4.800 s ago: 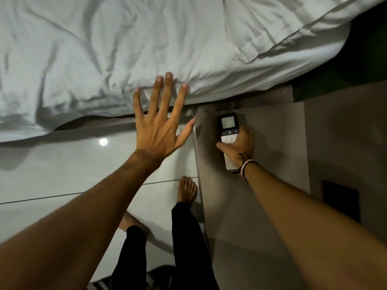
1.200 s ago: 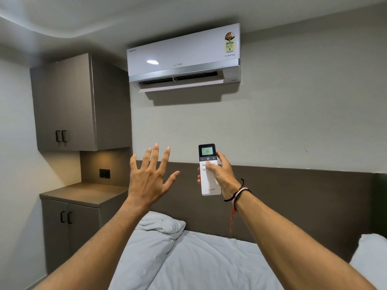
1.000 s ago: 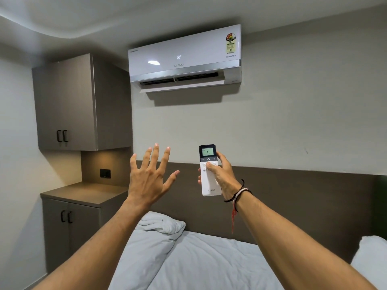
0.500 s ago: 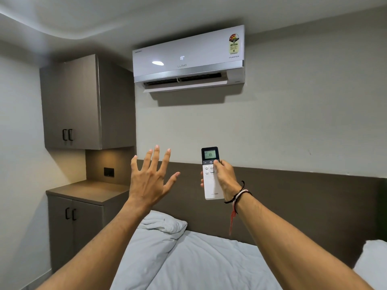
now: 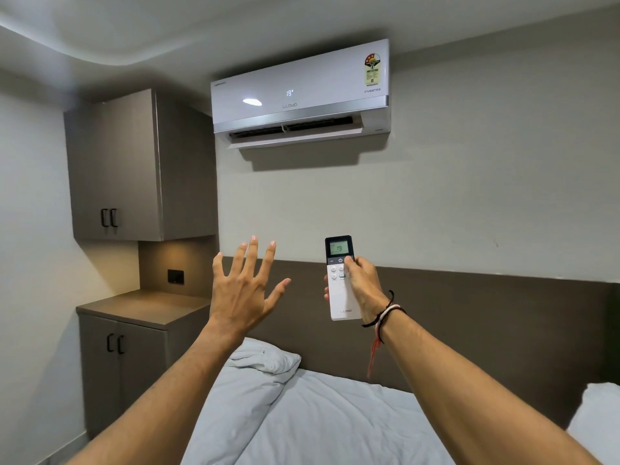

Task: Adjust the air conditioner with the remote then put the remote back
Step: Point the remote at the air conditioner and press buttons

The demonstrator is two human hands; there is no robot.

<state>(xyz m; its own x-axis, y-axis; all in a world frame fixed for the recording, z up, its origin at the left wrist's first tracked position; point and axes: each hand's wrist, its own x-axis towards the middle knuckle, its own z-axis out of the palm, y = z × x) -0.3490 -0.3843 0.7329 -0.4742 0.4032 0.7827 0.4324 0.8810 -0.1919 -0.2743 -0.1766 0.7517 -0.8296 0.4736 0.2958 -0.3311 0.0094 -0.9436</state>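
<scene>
— Two hands are up, so start on the left: what is the left hand (image 5: 245,290) doing?

— Nothing useful. It hovers empty, fingers spread wide, in front of the brown headboard panel (image 5: 486,317).

— And further right?

— Right hand (image 5: 364,283) is wrapped round the white Lloyd remote (image 5: 339,280), held upright and aimed up at the wall-mounted Lloyd air conditioner (image 5: 300,92). Its thumb sits on the button strip just under the lit screen, which reads 19; the unit's front seems to read 18, though the last digit is small.

— What could go wrong?

— I'd judge a stray press likeliest: the thumb rests right beside the power button, so a slip could switch the unit off. Tilting the remote away could also lose the signal.

— And the room?

— Left, a grey wall cupboard (image 5: 134,166) hangs over a low cabinet (image 5: 134,330) whose bare top looks a likely place to return the remote. Below both arms lies a bed (image 5: 335,417) with rumpled white bedding.
</scene>
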